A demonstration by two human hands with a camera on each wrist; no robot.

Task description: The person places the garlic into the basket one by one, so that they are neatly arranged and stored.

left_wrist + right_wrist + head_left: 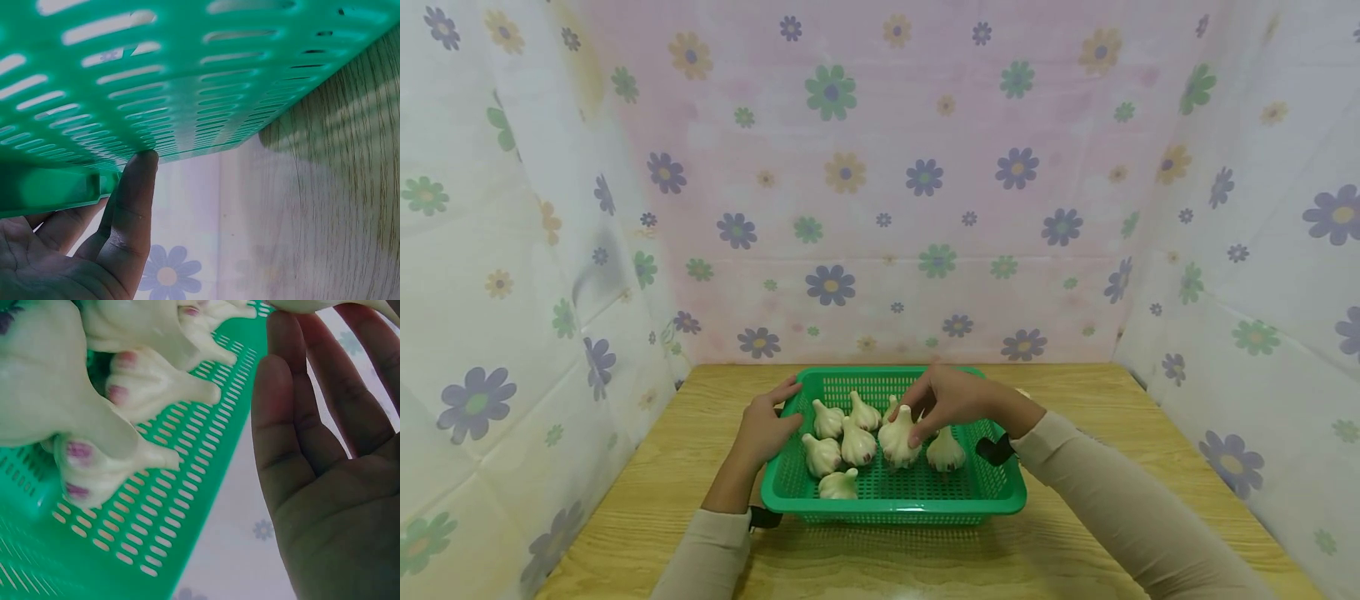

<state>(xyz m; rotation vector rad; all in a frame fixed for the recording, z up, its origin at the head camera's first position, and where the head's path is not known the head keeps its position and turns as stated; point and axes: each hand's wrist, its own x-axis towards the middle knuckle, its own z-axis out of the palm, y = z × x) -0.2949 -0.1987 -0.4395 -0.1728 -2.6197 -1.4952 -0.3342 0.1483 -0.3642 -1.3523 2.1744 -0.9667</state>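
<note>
My right hand (951, 398) pinches a white garlic bulb (898, 440) between thumb and fingers, above the green plastic basket (895, 505). In the right wrist view, only the edge of a bulb (312, 305) shows at the top, by the fingertips. Several other garlic bulbs (858, 443) lie in the basket, mostly in its left and middle parts; one bulb (945, 451) sits to the right of the held one. My left hand (766, 429) grips the basket's left rim. In the left wrist view, its fingers (134, 212) reach the slotted outer wall below the rim.
The basket stands on a wood-grain table (692, 442). Flower-printed cloth (887, 208) hangs behind and on both sides. A pale thing (1022, 392), mostly hidden, shows behind my right wrist. Black wrist bands (992, 451) are on both arms.
</note>
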